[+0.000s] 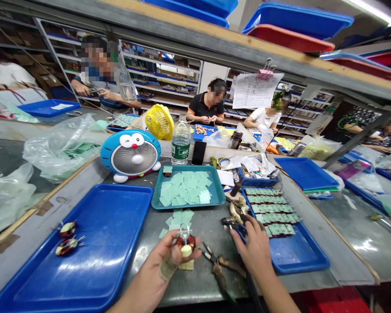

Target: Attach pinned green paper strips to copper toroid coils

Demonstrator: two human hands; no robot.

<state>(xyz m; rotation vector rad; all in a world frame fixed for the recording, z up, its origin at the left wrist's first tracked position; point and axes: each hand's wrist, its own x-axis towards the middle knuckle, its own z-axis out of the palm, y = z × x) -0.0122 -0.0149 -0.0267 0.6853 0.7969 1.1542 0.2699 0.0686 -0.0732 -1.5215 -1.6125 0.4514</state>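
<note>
Rows of parts shelving (159, 74) are standing behind a long workshop counter (211, 230), and a co-worker in a black shirt (205, 104) is sitting across it, handling small parts over a blue tray. In the middle of the near side, the left hand (161, 265) is holding a copper-wound coil (186, 243) up above the counter, with its fingers (195, 241) closed around it and a cloth wrap (167, 268) covering part of the hand. A pale cylindrical piece is showing at the front of the coil. The right hand (252, 248) is hovering just to the right, its fingers (244, 226) clenched on a small dark tool (228, 221) whose exact kind is hard to tell. A pair of pliers (215, 256) with brown-wrapped handles is lying on the counter between the hands. Beyond the right hand, a blue tray (299, 254) is carrying neat rows of green pieces (270, 213), while a teal tray (189, 204) is holding a loose pile of green squares (185, 189). Two more coils (67, 239) are resting in a large blue tray (74, 278) on the left, near a round blue cartoon-faced fan (130, 154).
</note>
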